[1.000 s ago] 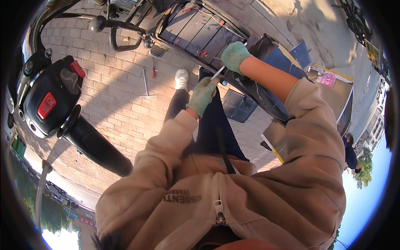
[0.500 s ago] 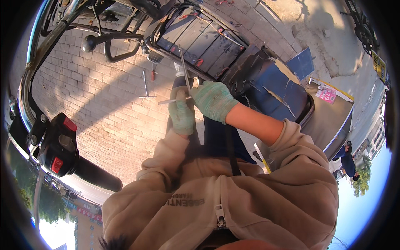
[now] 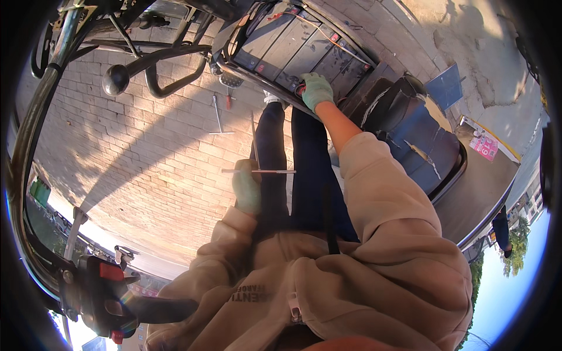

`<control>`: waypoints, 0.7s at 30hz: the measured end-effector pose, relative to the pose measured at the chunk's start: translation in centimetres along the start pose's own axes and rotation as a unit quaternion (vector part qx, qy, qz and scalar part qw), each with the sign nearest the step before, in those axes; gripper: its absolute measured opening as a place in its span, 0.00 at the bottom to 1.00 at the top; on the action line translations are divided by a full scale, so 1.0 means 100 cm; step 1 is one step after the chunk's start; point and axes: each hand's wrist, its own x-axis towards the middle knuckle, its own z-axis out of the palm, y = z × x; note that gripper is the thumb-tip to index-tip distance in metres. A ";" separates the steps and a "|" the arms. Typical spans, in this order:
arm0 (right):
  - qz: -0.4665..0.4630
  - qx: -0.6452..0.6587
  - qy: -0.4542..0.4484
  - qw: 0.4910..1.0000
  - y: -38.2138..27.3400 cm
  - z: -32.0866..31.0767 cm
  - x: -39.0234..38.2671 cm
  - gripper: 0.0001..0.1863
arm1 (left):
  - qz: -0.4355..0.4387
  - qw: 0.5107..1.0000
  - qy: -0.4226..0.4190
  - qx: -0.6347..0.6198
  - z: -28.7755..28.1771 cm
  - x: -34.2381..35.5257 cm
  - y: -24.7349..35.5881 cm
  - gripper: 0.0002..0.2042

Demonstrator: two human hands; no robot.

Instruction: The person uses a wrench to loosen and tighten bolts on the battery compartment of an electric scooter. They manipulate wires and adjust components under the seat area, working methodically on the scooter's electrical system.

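Observation:
My left hand (image 3: pixel 247 186), in a pale green knit glove, is closed around a T-handle wrench (image 3: pixel 275 171) above my thigh. The wrench's crossbar lies across the hand and its thin shaft points away from me. My right hand (image 3: pixel 318 89), gloved alike, reaches into the open battery box, its fingers curled at a short red cable (image 3: pixel 301 89) near the box's near edge. Part of that cable is hidden by the fingers. Several grey batteries (image 3: pixel 288 36) sit side by side in the box, with red terminal pieces and a thin wire along the far side.
A second T-handle tool (image 3: pixel 218 114) and a red-handled screwdriver (image 3: pixel 228 100) lie on the brick paving. Right of the box is a torn dark seat (image 3: pixel 421 137), with a blue panel (image 3: pixel 445 86) beyond. The handlebar grip (image 3: pixel 161 308) juts in at lower left.
My right hand has left the wrench and moved away from me to the batteries. My left hand keeps the wrench, now lower and nearer my body. The view has shifted slightly.

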 end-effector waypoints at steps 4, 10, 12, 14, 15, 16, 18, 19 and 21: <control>-0.063 -0.097 -0.064 0.991 -0.007 0.013 0.011 0.14 | -0.017 0.997 -0.012 -0.079 -0.001 -0.004 0.003 0.18; -0.212 -0.188 -0.118 0.952 -0.011 0.004 0.022 0.12 | -0.023 0.997 -0.019 -0.069 -0.001 0.003 -0.016 0.16; -0.246 -0.192 -0.136 0.940 -0.009 0.005 0.025 0.12 | -0.017 0.999 -0.018 -0.040 -0.002 0.006 -0.027 0.15; -0.263 -0.195 -0.167 0.930 -0.007 0.008 0.027 0.12 | -0.055 0.996 -0.025 -0.065 -0.003 0.004 -0.038 0.14; -0.252 -0.166 -0.146 0.942 -0.007 0.009 0.029 0.12 | -0.064 0.995 -0.026 -0.073 -0.003 0.005 -0.043 0.13; -0.238 -0.138 -0.139 0.951 -0.007 0.010 0.032 0.13 | -0.073 0.994 -0.026 -0.082 -0.002 0.005 -0.048 0.13; -0.249 -0.155 -0.169 0.941 -0.007 0.008 0.039 0.13 | -0.015 0.998 -0.029 -0.046 -0.001 0.006 -0.054 0.12; -0.272 -0.201 -0.202 0.919 -0.006 0.005 0.045 0.14 | 0.016 0.998 -0.041 -0.049 -0.001 0.005 -0.055 0.12; -0.322 -0.221 -0.221 0.894 -0.001 -0.004 0.053 0.15 | -0.056 0.993 -0.032 -0.102 0.000 0.005 -0.055 0.12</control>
